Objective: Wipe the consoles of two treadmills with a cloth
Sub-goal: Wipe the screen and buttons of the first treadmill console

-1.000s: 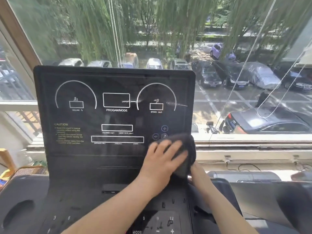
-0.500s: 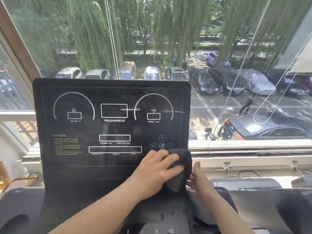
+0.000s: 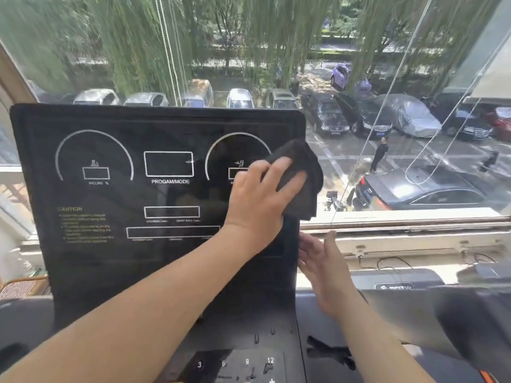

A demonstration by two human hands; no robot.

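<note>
Beyond the wide window (image 3: 387, 78), willows and parked cars fill the far background. Seen from the head camera, the black treadmill console (image 3: 110, 258) stands upright before the glass. The left hand (image 3: 260, 200) lies flat with straight fingers, pressing the dark cloth (image 3: 304, 158) onto the screen's right part over the speed dial, probably to spread pressure; the cloth overhangs the right edge. The right hand (image 3: 323, 269), open and holding nothing, sits at that edge lower down, likely steadying the panel.

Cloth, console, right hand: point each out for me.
cloth (image 3: 312, 167): head view, dark fold past the console's right edge.
console (image 3: 110, 272): head view, bare lower-left panel.
right hand (image 3: 323, 269): head view, middle of the palm.
</note>
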